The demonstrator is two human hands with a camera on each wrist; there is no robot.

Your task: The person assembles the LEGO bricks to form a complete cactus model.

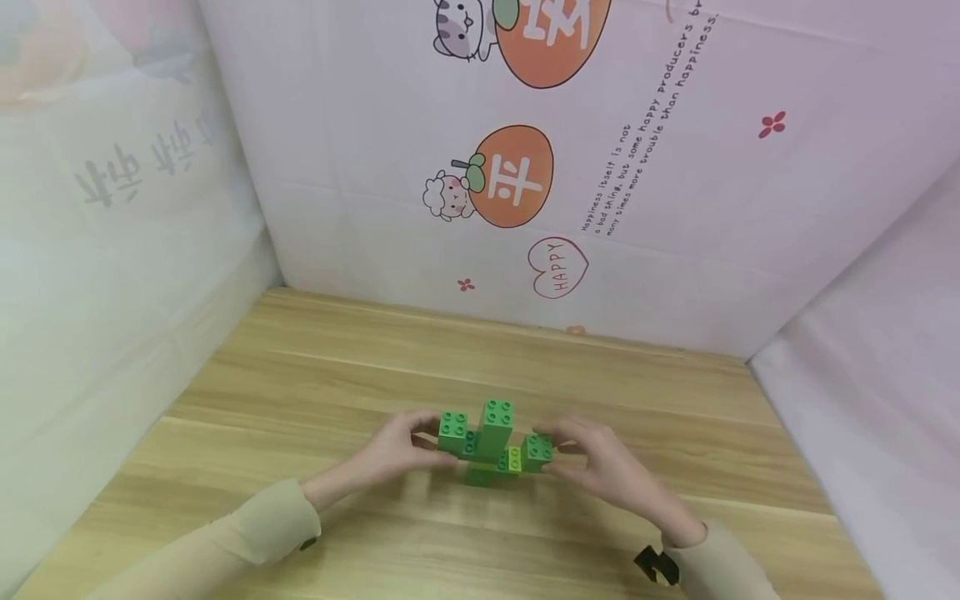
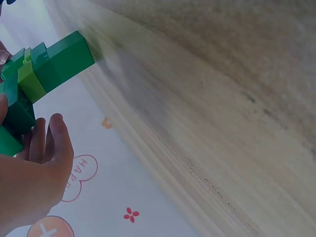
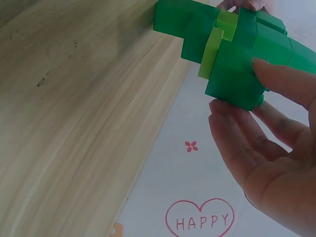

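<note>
A structure of toy building bricks (image 1: 493, 437) stands upright between my hands, with a tall middle column and a shorter stack on either side. Most bricks are green; lime bricks (image 3: 212, 53) sit among them. My left hand (image 1: 405, 450) grips the left side stack between thumb and fingers. On the other side, my right hand (image 1: 600, 462) pinches the right stack, its thumb on one face of a green brick (image 3: 236, 74) and fingers on another. The bottom brick (image 2: 71, 57) is close to the tabletop; whether it touches I cannot tell.
A wood-grain table (image 1: 360, 358) lies under the structure. Behind it rises a white printed cloth wall (image 1: 360, 208), with more cloth on the left (image 1: 112, 292) and right (image 1: 885, 333). A small black object (image 1: 657, 567) is by the right sleeve.
</note>
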